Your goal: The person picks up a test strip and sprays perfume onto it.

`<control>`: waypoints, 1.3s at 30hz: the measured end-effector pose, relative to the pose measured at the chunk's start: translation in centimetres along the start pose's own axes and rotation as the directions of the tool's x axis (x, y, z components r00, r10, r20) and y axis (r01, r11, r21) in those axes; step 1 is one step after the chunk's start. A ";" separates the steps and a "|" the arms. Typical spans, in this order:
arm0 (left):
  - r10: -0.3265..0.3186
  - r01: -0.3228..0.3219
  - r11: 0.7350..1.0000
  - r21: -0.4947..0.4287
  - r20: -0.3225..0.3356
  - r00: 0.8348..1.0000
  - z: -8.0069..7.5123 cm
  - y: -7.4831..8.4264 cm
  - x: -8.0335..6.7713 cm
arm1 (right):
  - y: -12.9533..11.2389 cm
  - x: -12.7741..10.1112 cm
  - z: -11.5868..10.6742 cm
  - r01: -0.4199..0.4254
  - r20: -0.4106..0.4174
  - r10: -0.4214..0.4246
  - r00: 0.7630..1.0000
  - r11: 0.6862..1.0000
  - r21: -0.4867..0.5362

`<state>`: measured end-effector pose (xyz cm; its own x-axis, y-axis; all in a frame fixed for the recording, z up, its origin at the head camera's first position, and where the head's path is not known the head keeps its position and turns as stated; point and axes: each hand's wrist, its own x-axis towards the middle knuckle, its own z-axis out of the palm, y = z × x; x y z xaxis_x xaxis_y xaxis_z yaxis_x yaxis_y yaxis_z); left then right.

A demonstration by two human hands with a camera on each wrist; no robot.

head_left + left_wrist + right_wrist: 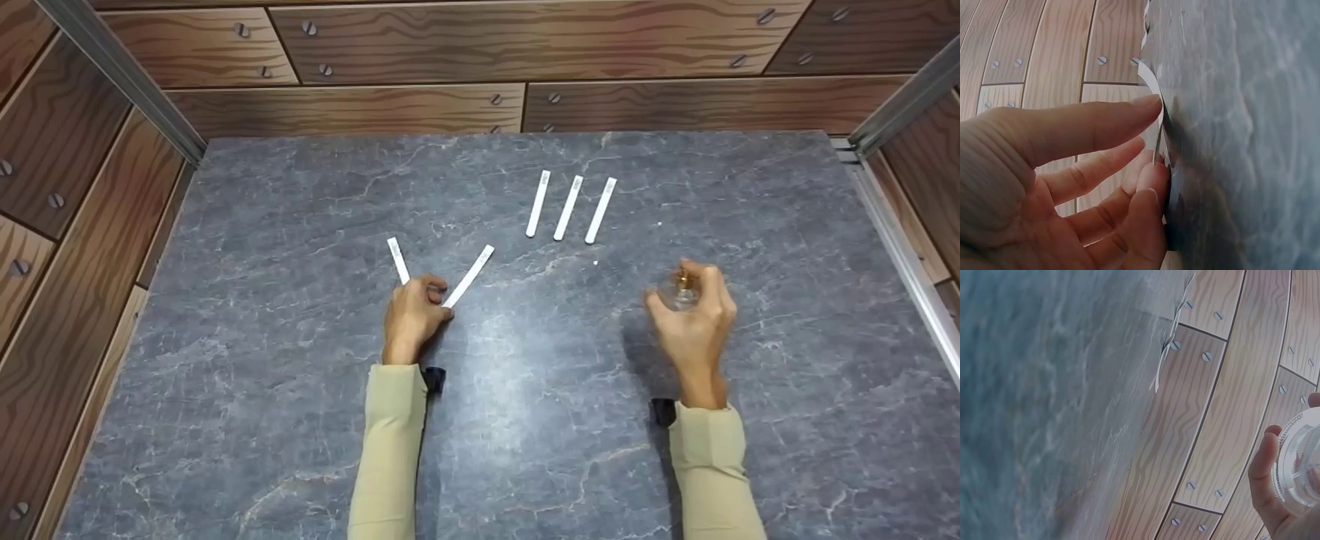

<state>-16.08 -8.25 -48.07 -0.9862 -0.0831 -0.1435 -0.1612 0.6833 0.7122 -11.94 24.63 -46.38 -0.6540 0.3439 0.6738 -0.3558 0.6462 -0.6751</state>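
My left hand (pixel 412 315) is low over the table, its thumb and curled fingers at the near ends of two white perfume test strips. The right-hand strip (pixel 471 274) slants away from the thumb; the left-hand strip (pixel 398 259) runs out from beside the knuckles. A white strip (pixel 1151 76) bends at the thumb tip in the left wrist view, above the other fingertips. My right hand (pixel 694 322) grips a small clear glass perfume bottle (pixel 684 298) with a gold top, held above the table. The bottle's round glass base (pixel 1297 461) shows in the right wrist view.
Three more strips, a left one (pixel 538 204), a middle one (pixel 568 208) and a right one (pixel 601 211), lie side by side farther back. Tiny white specks dot the grey marbled table (pixel 262 420). Wood-patterned walls (pixel 450 45) and metal rails (pixel 907 255) border it.
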 end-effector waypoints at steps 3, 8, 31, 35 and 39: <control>0.019 -0.019 1.000 0.010 -0.002 1.000 0.1 -0.1 0.0 | 0.1 -0.1 0.0 -0.004 -0.003 0.004 1.000 1.000 -0.004; 0.055 -0.055 0.998 0.007 -0.019 0.998 0.1 -0.3 0.0 | 0.0 -0.1 0.1 -0.003 -0.001 0.003 1.000 1.000 0.003; 0.180 -0.056 0.799 -0.599 0.149 0.972 0.9 2.5 -0.7 | -0.3 -0.2 0.4 -0.026 0.013 0.026 1.000 1.000 -0.001; 0.197 0.054 0.715 -0.697 0.275 0.941 1.5 3.2 -1.0 | -0.4 -0.2 0.5 -0.016 0.016 0.015 1.000 1.000 0.003; 0.234 0.114 0.676 -0.728 0.359 0.904 2.2 3.7 -1.3 | -0.4 -0.3 0.5 -0.002 0.021 0.002 1.000 1.000 0.012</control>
<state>-15.31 -4.02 -46.72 -0.9148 0.3452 -0.2099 -0.2500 -0.0757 0.9653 -11.95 23.93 -46.50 -0.6684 0.3308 0.6662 -0.3625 0.6373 -0.6801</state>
